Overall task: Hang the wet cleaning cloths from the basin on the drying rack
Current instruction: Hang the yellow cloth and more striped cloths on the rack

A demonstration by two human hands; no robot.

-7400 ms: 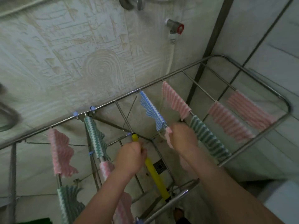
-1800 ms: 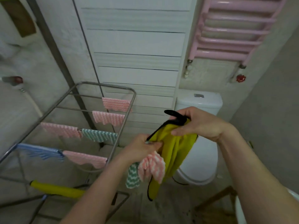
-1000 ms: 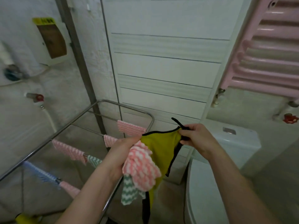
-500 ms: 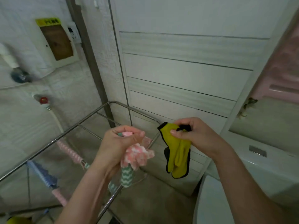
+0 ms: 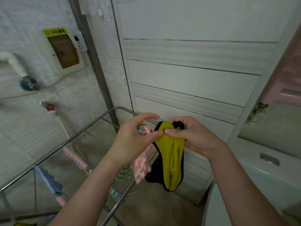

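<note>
Our right grip (image 5: 195,139) pinches the bunched yellow cloth (image 5: 175,160) just past the drying rack's (image 5: 48,155) far corner; our left grip (image 5: 130,139) clutches the pink cloth (image 5: 140,165) while its fingertips touch the yellow edge. Spreading the yellow one may loosen that clutch; the pink cloth could drop.

1. The left hand (image 5: 133,139) hides from us the top of the pink-and-white wavy cloth (image 5: 140,162).
2. The right hand (image 5: 195,137) covers the top of the yellow black-edged cloth (image 5: 175,157).
3. We see the pink wall rail (image 5: 290,82) blurred and cut by the right edge.
</note>
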